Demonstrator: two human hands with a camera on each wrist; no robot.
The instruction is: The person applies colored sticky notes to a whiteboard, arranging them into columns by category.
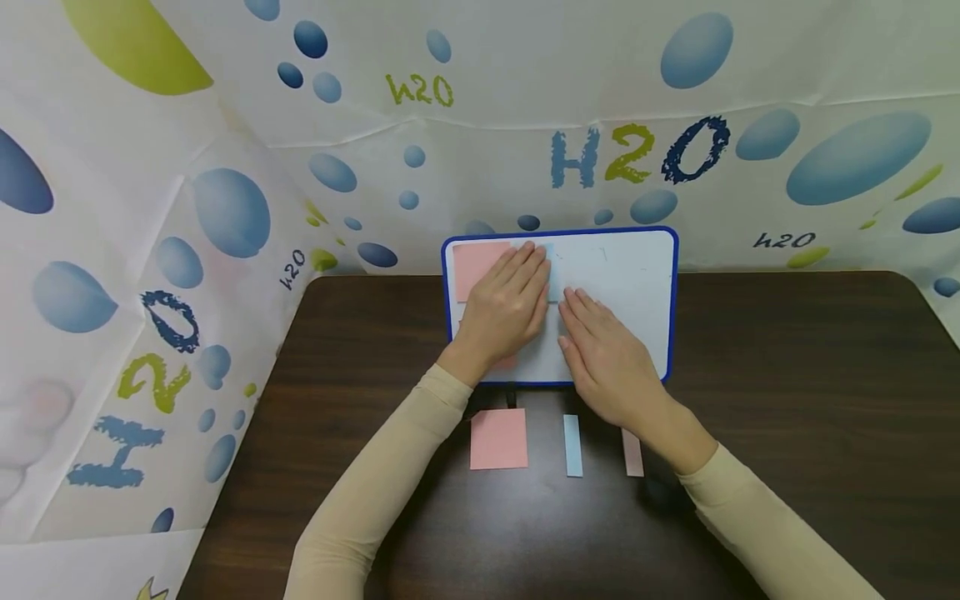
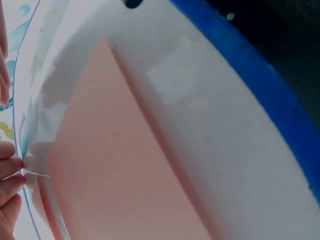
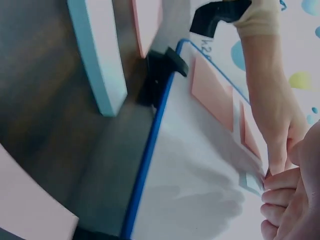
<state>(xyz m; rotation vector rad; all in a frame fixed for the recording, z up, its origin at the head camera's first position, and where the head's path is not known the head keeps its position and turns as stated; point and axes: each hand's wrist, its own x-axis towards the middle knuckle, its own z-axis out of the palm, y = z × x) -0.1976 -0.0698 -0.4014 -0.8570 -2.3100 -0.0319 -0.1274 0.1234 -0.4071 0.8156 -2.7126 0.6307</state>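
Observation:
A whiteboard with a blue frame lies at the far side of the table. My left hand rests on its upper left part, fingers straight and together, with the fingertips over a light blue sticky note. Beside that hand a pink sticky note is on the board's top left corner. Another pink note lies below it, mostly hidden by the left arm in the head view. My right hand lies on the board with straight fingers, its fingertips just below the blue note's lower right corner.
In front of the board are a square pink sticky note pad, a narrow blue pad and a narrow pink pad, partly under the right wrist. A small black piece sits at the board's near edge. A printed white backdrop rises behind.

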